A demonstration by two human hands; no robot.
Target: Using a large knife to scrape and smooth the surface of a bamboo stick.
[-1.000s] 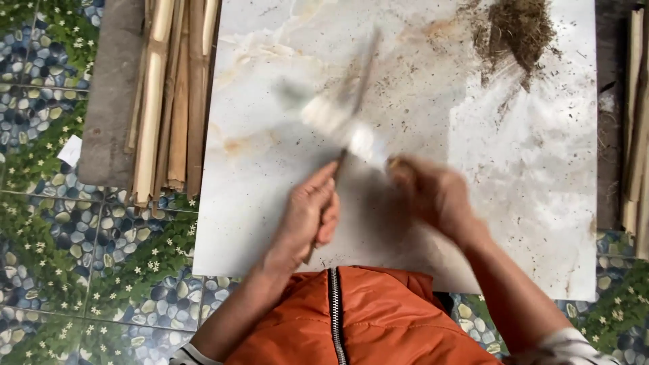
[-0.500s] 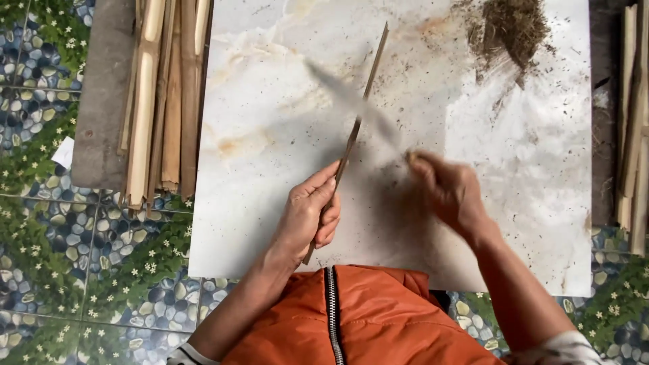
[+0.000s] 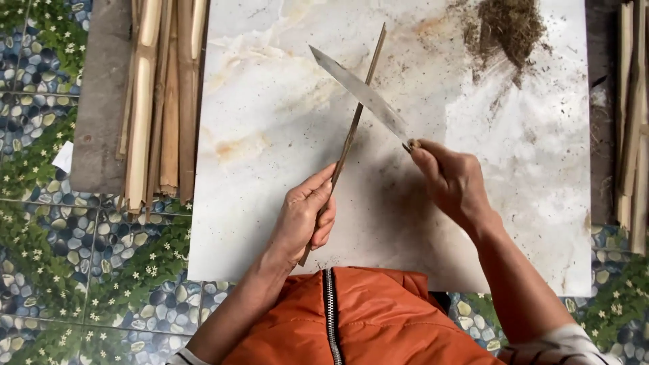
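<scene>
Since half a second ago the knife has swung into sharp view, its blade now crossing over the thin bamboo strip, while the right hand has shifted up and away from the body.

Head view: the left hand is clamped around the lower part of the strip, which slants up and away across the pale marble slab. The right hand is closed on the knife's handle, which is hidden in the fist. The blade seems to touch the strip near its upper third, though contact is hard to confirm. Left of the slab lies a bundle of split bamboo on a grey board; at the slab's far right corner sits a heap of brown shavings, and more bamboo lengths lie past its right edge.

As a judgement, the blade could skid down the strip toward the left fingers if it catches a node or the strip flexes.
</scene>
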